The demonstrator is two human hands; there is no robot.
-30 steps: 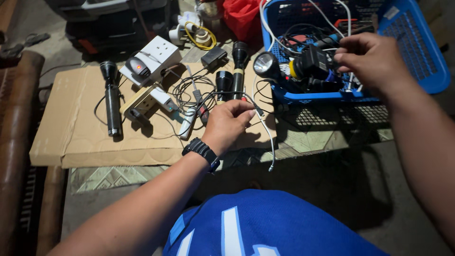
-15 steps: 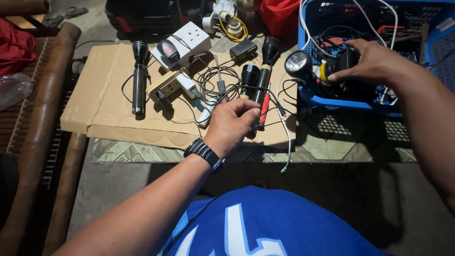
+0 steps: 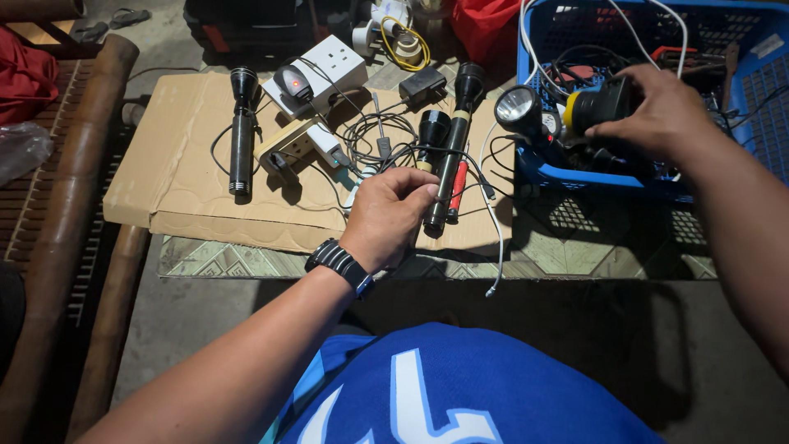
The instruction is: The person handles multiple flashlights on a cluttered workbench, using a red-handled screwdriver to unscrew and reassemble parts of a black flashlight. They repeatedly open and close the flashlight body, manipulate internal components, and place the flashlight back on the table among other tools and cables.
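Pinching thin black wire, the left hand point(image 3: 386, 215) keeps its fingers point(image 3: 415, 187) closed at the near edge of the flat brown cardboard sheet point(image 3: 181, 177), beside a long black torch point(image 3: 448, 156). Off the sheet's right edge, the right hand point(image 3: 657, 111) grips a black-and-yellow headlamp point(image 3: 596, 105) inside the blue plastic crate point(image 3: 744, 57)

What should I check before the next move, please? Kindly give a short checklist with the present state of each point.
1. Right hand has a firm hold on the headlamp: ok.
2. Headlamp free of the cables in the blue basket: cannot tell.
3. Left hand grip on a thin wire: cannot tell, the fingers hide it.
4. Long black torch lying flat on the cardboard: ok.
5. White cable fully on the table: not ok, its end hangs over the edge.
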